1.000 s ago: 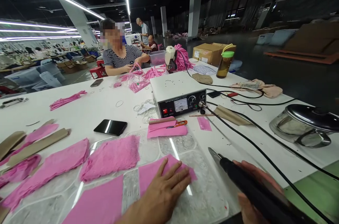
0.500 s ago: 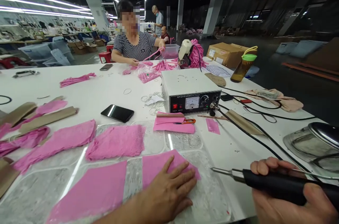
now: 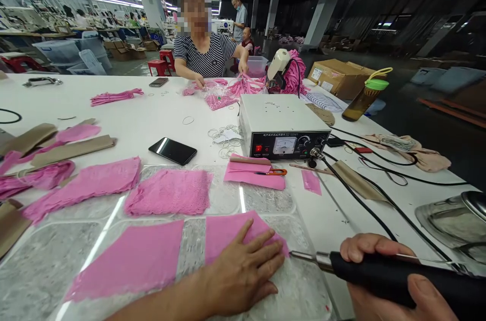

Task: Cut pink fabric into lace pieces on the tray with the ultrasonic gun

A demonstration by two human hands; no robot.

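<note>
My left hand [image 3: 243, 268] lies flat with fingers spread on a pink fabric piece [image 3: 224, 232] over the grey marbled mat [image 3: 304, 290]. Wrapped in my right hand [image 3: 379, 270] is a black-handled pen tool [image 3: 364, 265]; its metal tip points left and is at the fabric's right corner, beside my left fingertips. A second flat pink piece [image 3: 132, 257] lies to the left. Behind are a stack of pink pieces [image 3: 170, 192] and a folded pink bundle with orange-handled snips [image 3: 279, 172] on it.
A white control box [image 3: 281, 113] with a dial stands behind the mat, its black cables running right. Nearby are a phone [image 3: 172, 151], a glass jar [image 3: 448, 219] and a bottle [image 3: 364, 101]. Across the table, a person in a striped shirt handles pink strips.
The tool in my right hand has moved left, bringing its tip to the fabric corner. My left hand stays on the fabric. The view has shifted slightly. Across the table, the person's hands have moved.
</note>
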